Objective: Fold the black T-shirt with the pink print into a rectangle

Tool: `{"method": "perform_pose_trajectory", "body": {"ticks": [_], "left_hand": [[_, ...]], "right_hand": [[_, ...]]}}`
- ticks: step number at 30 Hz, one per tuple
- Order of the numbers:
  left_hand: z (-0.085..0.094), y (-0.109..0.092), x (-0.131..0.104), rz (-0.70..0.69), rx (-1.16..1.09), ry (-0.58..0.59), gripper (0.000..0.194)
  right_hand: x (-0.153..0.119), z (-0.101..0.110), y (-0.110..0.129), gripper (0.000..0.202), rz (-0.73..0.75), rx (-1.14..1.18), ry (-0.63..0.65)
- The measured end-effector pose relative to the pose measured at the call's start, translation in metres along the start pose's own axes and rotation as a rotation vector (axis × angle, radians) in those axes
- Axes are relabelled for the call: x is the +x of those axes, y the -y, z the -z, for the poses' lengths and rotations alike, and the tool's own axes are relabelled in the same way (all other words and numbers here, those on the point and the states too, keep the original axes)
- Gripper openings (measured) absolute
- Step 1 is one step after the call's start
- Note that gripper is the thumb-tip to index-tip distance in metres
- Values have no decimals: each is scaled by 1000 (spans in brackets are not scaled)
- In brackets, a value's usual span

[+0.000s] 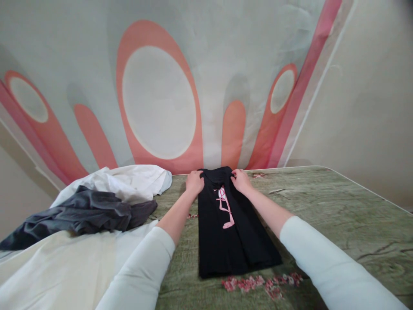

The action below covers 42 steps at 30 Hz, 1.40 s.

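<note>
A black shirt (209, 232) with a pink and white printed figure (227, 209) lies on the table, its sides folded in to a long narrow shape. The neckline end points away from me. At its far left corner, my left hand (194, 182) is closed on the fabric. My right hand (241, 181) pinches the far right corner, thumb and fingers together on the cloth. Between the two hands, the collar area is slightly rumpled. The lower hem spreads wider toward me and rests flat on the tabletop.
The table (322, 202) has a wood-grain cover with pink blossom prints. At the left lie a white garment (129, 181), a crumpled dark grey garment (93, 211) and a cream cloth (67, 262). A patterned wall covering (213, 51) rises behind the table's far edge.
</note>
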<state>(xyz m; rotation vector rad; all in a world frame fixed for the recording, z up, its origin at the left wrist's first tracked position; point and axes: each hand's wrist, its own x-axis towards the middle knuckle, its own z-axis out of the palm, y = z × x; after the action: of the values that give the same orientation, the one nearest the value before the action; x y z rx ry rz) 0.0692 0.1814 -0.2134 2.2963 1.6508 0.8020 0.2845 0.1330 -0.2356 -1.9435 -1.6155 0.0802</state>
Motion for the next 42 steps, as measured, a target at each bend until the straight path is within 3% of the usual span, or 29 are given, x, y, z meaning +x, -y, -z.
{"method": "perform_pose_trajectory", "body": {"ticks": [4, 8, 11, 14, 18, 21, 24, 28, 34, 38, 42], "left_hand": [[2, -21, -32, -326, 156, 151, 37], [6, -37, -65, -556, 182, 318, 41], [9, -40, -80, -592, 197, 419, 42], [13, -39, -89, -566, 210, 475, 43], [16, -47, -100, -572, 139, 358, 38], [14, -60, -104, -484, 54, 245, 24], [8, -72, -94, -304, 7, 237, 17], [-2, -80, -66, -86, 1, 247, 19], [-12, -85, -41, 108, 30, 275, 29], [-19, -85, -39, 187, 66, 261, 31], [-25, -83, -42, 164, 102, 206, 31]], "right_hand": [[-21, 7, 9, 37, 227, -87, 39], [-70, 23, 17, 46, 394, -81, 235], [-126, 53, 25, 54, 463, -45, 431], [-182, 95, 34, 56, 502, 24, 575], [-227, 141, 36, 51, 495, 144, 724], [-233, 151, 30, 39, 419, 200, 593], [-230, 144, 22, 28, 389, 241, 460], [-229, 132, 15, 28, 473, 275, 382], [-231, 116, 7, 27, 612, 239, 265], [-231, 109, 3, 25, 686, 183, 197], [-232, 107, 4, 23, 736, 146, 127]]}}
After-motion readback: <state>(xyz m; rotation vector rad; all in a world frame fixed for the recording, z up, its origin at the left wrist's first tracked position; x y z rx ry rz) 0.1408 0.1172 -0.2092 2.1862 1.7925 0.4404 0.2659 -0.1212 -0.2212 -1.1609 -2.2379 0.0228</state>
